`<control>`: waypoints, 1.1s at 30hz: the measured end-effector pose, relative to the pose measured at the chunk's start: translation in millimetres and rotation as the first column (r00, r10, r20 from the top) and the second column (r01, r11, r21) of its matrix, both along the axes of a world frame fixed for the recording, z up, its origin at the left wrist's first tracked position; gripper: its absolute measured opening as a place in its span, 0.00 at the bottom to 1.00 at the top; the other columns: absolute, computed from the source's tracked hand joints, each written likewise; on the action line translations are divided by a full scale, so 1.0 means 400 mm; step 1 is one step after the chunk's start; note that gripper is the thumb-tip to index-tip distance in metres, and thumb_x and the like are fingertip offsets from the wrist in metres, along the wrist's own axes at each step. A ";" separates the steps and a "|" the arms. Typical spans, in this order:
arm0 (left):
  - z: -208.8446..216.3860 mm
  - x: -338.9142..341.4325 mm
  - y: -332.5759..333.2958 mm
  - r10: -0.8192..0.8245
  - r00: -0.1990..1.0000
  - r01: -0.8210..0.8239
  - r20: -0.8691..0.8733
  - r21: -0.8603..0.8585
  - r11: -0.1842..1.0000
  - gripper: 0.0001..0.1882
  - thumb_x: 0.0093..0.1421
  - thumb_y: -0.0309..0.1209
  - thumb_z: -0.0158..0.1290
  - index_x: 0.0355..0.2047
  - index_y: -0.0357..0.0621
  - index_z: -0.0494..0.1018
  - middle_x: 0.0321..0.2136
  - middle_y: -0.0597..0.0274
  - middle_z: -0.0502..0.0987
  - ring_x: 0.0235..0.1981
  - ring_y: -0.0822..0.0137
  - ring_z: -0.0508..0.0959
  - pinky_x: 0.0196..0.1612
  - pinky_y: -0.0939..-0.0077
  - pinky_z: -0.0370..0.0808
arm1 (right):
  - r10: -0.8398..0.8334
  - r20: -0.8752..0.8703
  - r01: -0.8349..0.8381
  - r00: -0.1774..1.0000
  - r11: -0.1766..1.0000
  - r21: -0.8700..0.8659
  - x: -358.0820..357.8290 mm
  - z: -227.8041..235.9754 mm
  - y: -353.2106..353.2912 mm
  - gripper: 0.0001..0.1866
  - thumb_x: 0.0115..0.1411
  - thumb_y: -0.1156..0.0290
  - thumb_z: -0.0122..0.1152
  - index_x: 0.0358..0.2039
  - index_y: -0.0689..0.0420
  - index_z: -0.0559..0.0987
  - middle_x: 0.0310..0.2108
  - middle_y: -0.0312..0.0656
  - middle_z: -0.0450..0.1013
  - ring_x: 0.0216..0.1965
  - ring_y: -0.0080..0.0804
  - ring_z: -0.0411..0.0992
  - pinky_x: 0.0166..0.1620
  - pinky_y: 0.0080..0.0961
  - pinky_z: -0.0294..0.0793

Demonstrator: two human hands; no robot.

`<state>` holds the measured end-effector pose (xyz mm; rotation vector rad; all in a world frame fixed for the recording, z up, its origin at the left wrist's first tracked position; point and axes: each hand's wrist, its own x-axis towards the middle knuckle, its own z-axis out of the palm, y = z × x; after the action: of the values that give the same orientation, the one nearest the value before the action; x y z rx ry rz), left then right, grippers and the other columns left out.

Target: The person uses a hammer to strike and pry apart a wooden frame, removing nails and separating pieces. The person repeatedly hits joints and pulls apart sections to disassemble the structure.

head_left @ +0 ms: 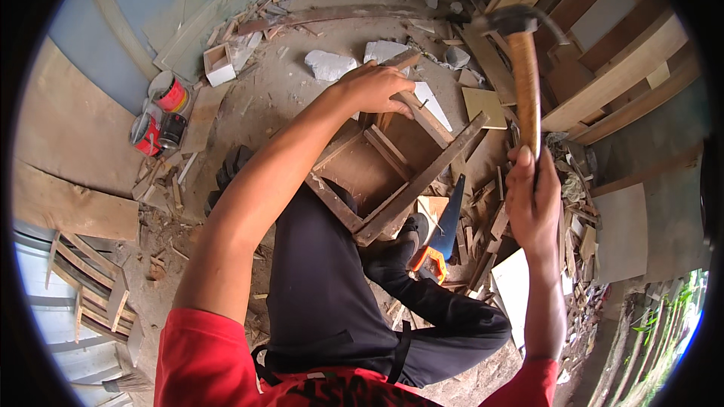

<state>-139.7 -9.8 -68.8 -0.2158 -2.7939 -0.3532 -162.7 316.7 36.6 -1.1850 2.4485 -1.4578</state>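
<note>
My right hand (533,196) grips the wooden handle of a claw hammer (520,68), raised upright with its dark metal head at the top right. My left hand (375,87) rests on the far corner of a rough wooden frame (392,173) made of nailed slats, fingers curled over its top rail. The frame leans against my knee in dark trousers. My foot in a black shoe presses the frame's near edge.
A handsaw with an orange and black handle (441,237) lies under the frame. Paint cans (160,124) stand at the left. Wood offcuts and planks (603,83) lie all around on the dirt floor. White rubble chunks (329,65) lie beyond the frame.
</note>
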 end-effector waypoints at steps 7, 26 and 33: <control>0.013 0.002 0.010 0.145 0.977 -0.122 0.157 -0.146 0.982 0.24 0.58 0.51 0.56 0.47 0.48 0.70 0.49 0.63 0.76 0.57 0.61 0.70 0.55 0.48 0.66 | 0.129 -0.098 -0.074 0.987 0.897 0.436 -0.097 0.001 -0.005 0.17 0.71 0.60 0.46 0.37 0.63 0.71 0.18 0.50 0.69 0.20 0.33 0.71 0.26 0.34 0.66; 0.008 -0.006 0.013 0.128 0.983 -0.119 0.130 -0.076 0.990 0.25 0.58 0.53 0.56 0.45 0.49 0.71 0.47 0.63 0.77 0.55 0.59 0.72 0.54 0.45 0.65 | 0.006 -0.023 -0.003 1.000 0.994 0.110 -0.097 -0.078 -0.017 0.19 0.72 0.53 0.41 0.36 0.56 0.69 0.16 0.26 0.58 0.15 0.11 0.56 0.16 0.15 0.55; 0.023 -0.004 0.009 0.129 0.977 -0.119 0.170 -0.066 0.991 0.27 0.57 0.55 0.56 0.47 0.49 0.72 0.51 0.63 0.76 0.57 0.59 0.71 0.55 0.50 0.65 | 0.008 0.006 -0.009 1.000 0.989 0.147 -0.084 -0.031 -0.007 0.15 0.72 0.59 0.44 0.36 0.58 0.69 0.18 0.27 0.61 0.15 0.12 0.57 0.17 0.16 0.56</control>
<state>-141.5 -6.3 -59.8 -0.0231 -2.9739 -0.2761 -196.3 313.9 24.3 -1.1588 2.4943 -1.2507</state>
